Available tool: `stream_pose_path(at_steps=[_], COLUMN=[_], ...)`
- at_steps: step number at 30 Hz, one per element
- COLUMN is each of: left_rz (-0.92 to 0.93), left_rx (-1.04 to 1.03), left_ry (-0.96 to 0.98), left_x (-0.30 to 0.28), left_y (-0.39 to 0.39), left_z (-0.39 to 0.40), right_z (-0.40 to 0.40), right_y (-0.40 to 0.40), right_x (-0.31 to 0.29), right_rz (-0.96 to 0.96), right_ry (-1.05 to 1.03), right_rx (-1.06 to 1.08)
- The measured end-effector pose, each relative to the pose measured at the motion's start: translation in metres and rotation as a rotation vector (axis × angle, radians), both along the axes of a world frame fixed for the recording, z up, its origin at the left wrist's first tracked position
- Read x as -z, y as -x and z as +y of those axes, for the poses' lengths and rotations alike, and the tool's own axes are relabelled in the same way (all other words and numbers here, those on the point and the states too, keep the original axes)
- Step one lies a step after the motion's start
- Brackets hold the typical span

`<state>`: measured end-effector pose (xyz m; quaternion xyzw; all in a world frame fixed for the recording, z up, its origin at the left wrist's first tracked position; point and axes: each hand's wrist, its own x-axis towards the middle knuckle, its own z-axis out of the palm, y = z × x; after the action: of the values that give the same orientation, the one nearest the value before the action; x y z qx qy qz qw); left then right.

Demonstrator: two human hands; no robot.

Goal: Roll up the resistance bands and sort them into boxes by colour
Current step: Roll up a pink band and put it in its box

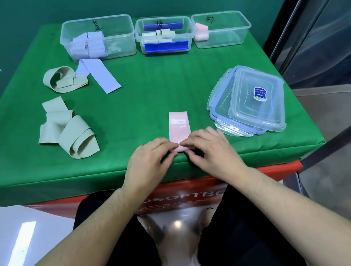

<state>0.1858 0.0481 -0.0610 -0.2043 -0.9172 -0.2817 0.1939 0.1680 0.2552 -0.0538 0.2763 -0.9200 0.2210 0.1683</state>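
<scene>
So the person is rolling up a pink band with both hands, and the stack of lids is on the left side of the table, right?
Not quite. The head view shows the stack of lids on the right side of the table. The rest holds: the left hand and right hand are rolling the pink band.

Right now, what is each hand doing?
Left hand: pinching the near end of the pink band.
Right hand: pinching the same end.

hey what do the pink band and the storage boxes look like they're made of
Pink band: likely matte latex or rubber; it lies flat and curls where both hands' fingers roll it. Storage boxes: clear glossy rigid plastic; contents show through the walls.
</scene>
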Motion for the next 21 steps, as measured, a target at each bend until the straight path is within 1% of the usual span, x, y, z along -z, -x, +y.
stream_pose_path(at_steps=[3,8,16,21], left_rz=[0.000,-0.039,-0.144,-0.151], left_rx=[0.001,-0.024,-0.047,-0.036], left_ry=[-0.031,-0.033,0.016,-0.025], left_x=[0.0038,0.0030,-0.0044,-0.0032], left_y=[-0.0084,-0.0092,-0.0042,-0.0048], left_z=[-0.0014,-0.0005,-0.0029,-0.0015], right_z=[0.0005,0.0005,-0.0032,-0.0049], right_y=[-0.0063,-0.0083,-0.0054,-0.0023], right_x=[0.0005,0.0037,0.0009,0.0012], right_rz=[-0.006,-0.068,-0.032,-0.106], right_ry=[0.000,0.018,-0.011,0.026], right_rx=[-0.014,0.013,0.045,0.070])
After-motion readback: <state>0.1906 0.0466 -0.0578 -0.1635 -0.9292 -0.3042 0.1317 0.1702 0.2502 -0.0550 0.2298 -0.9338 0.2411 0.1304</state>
